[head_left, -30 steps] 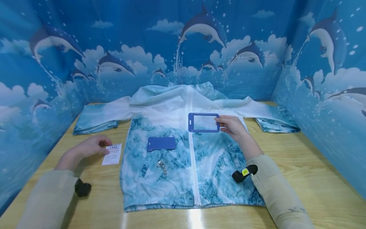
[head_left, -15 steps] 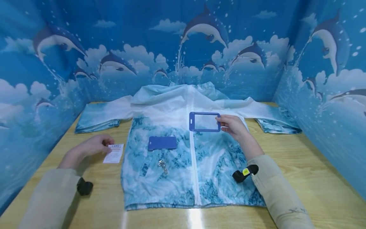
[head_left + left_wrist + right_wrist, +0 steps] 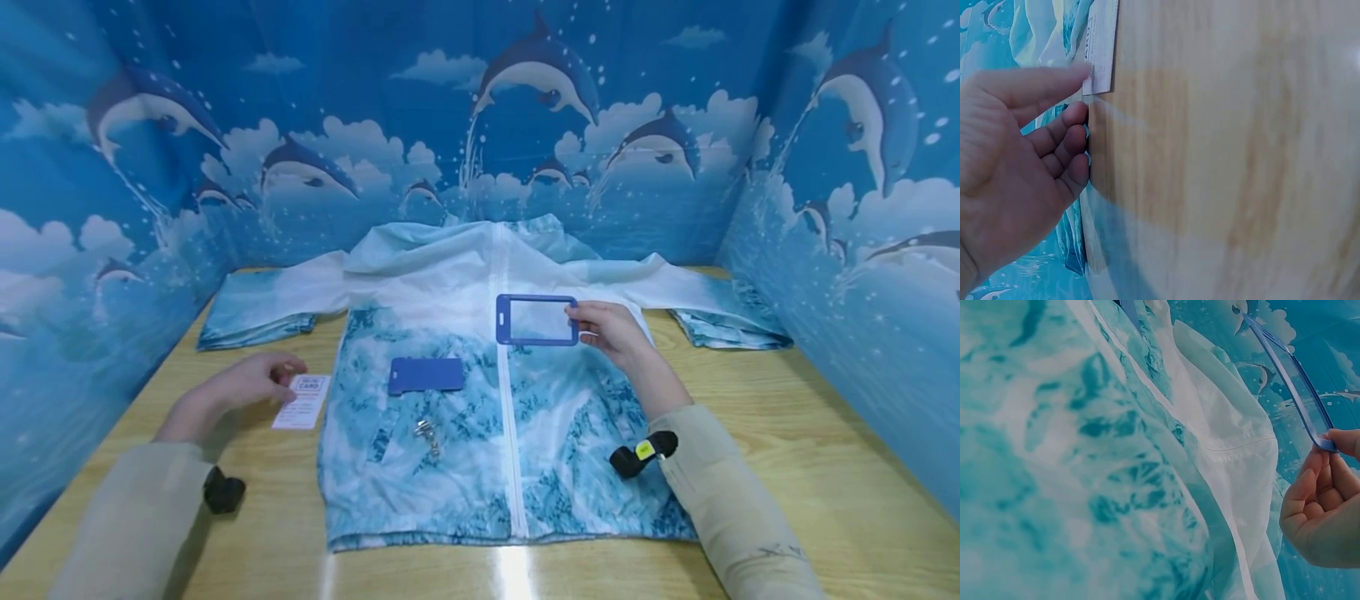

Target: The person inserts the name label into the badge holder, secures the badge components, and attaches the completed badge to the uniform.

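Note:
My left hand (image 3: 251,385) has its thumb tip on the left edge of a white printed card (image 3: 306,407), pinching it close over the wooden table. In the left wrist view, the card (image 3: 1102,47) meets the thumb tip, while the other fingers curl below. My right hand (image 3: 609,329) pinches the right end of a blue card-holder frame (image 3: 503,333), held sideways above the jacket. The right wrist view shows this frame (image 3: 1285,378) tilted between thumb and fingers. A flat blue cover (image 3: 426,375) and a small metal clip (image 3: 426,436) lie on the jacket.
A teal-and-white zip jacket (image 3: 420,500) is spread across the table (image 3: 757,433), its sleeves stretched out to both sides with folded ends. Dolphin-print curtains (image 3: 420,100) close in the back and sides.
My left hand has shifted slightly right along with the card, whose top edge now leans further right and shows more print. The right hand and blue frame stay nearly still.

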The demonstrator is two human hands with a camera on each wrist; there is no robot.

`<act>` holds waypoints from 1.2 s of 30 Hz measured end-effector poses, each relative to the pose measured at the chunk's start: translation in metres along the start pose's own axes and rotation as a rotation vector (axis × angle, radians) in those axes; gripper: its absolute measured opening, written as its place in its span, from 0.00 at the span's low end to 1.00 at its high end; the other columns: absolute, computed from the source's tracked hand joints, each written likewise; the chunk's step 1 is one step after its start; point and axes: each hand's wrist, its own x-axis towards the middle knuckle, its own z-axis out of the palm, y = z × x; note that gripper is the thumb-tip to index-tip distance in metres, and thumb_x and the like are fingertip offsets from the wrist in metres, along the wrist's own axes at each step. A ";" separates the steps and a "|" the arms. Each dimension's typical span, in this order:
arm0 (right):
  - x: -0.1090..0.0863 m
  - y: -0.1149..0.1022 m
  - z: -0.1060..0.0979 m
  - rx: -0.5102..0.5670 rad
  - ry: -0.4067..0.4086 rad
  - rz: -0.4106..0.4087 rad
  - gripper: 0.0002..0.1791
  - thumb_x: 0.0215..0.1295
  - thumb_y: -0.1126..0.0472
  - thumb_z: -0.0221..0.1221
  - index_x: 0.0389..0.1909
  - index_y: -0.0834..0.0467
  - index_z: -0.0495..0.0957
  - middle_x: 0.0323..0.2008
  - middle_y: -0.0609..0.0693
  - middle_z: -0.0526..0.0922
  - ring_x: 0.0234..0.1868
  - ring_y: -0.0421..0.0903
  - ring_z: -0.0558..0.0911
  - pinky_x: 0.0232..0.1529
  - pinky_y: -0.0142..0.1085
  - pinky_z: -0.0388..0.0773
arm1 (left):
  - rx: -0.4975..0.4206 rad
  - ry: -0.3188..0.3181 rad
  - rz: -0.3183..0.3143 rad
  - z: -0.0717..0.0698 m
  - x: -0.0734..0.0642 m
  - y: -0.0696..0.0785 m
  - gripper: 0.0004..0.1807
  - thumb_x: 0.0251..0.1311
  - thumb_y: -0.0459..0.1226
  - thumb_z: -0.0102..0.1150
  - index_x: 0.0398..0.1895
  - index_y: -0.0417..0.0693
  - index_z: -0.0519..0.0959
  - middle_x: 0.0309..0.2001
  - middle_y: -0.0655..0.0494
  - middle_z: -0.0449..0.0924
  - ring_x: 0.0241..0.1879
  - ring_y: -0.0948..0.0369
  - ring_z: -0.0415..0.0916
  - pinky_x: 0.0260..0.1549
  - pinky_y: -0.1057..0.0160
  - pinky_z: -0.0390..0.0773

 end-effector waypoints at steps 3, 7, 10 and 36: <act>0.000 -0.001 0.000 0.002 -0.002 -0.001 0.06 0.64 0.57 0.57 0.35 0.55 0.79 0.28 0.47 0.79 0.29 0.40 0.75 0.38 0.35 0.73 | -0.017 -0.009 -0.002 0.000 0.001 0.000 0.30 0.54 0.38 0.62 0.57 0.31 0.67 0.33 0.49 0.68 0.35 0.55 0.65 0.32 0.58 0.65; 0.000 0.000 0.000 0.000 -0.002 0.003 0.07 0.64 0.57 0.58 0.37 0.57 0.78 0.28 0.46 0.79 0.29 0.40 0.75 0.37 0.34 0.73 | -0.026 -0.020 0.030 0.001 0.002 -0.001 0.24 0.53 0.36 0.62 0.51 0.32 0.69 0.35 0.49 0.69 0.35 0.55 0.65 0.33 0.58 0.66; 0.000 0.002 0.000 -0.001 -0.007 0.008 0.07 0.64 0.57 0.58 0.36 0.57 0.78 0.28 0.47 0.79 0.30 0.41 0.75 0.35 0.33 0.74 | -0.019 -0.021 0.047 0.002 0.002 0.000 0.19 0.54 0.35 0.62 0.45 0.34 0.71 0.36 0.49 0.70 0.35 0.55 0.65 0.33 0.58 0.68; 0.000 0.000 -0.004 0.030 0.010 0.012 0.09 0.63 0.58 0.59 0.39 0.59 0.77 0.28 0.47 0.79 0.29 0.40 0.76 0.32 0.30 0.74 | 0.053 0.004 -0.006 0.001 0.003 0.009 0.14 0.55 0.35 0.59 0.42 0.36 0.74 0.39 0.44 0.73 0.39 0.51 0.70 0.37 0.52 0.71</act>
